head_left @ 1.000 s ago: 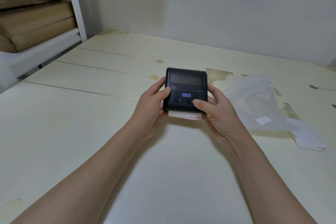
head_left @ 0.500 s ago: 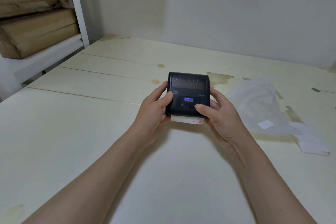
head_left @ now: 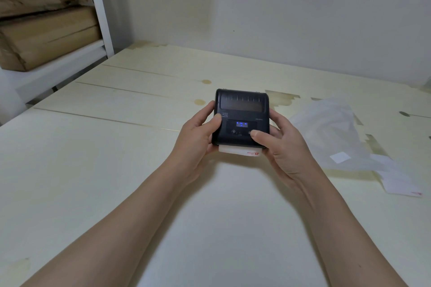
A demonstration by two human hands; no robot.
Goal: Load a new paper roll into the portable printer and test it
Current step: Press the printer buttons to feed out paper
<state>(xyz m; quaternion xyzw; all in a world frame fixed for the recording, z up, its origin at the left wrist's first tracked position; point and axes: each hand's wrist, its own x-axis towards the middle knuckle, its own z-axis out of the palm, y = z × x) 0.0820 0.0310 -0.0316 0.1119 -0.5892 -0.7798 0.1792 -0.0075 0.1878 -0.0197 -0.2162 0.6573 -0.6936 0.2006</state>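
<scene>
I'm looking down on the pale desk (head_left: pixel 116 170), which fills most of my view, with a shelf of cardboard boxes (head_left: pixel 46 37) off to the far left. To my right on the desk lies a crumpled clear plastic wrapper (head_left: pixel 326 133), and nearer me beside it a loose slip of paper (head_left: pixel 401 182).

The black printer (head_left: pixel 241 116) is held up between my two hands, just above the desk near its middle, its lid closed and its small blue display (head_left: pixel 241 124) lit. My left hand (head_left: pixel 196 142) wraps the printer's left edge, fingers curled round it and thumb lying on the top face. My right hand (head_left: pixel 286 147) grips the right edge the same way.

What matters next, I judge, is the paper strip (head_left: pixel 240 150) poking out of the printer's near edge, toward me, running across the width between my palms. My right thumb (head_left: pixel 258 135) rests at the button row, on or beside the right-hand button, so that hand is better placed to start a test feed.
</scene>
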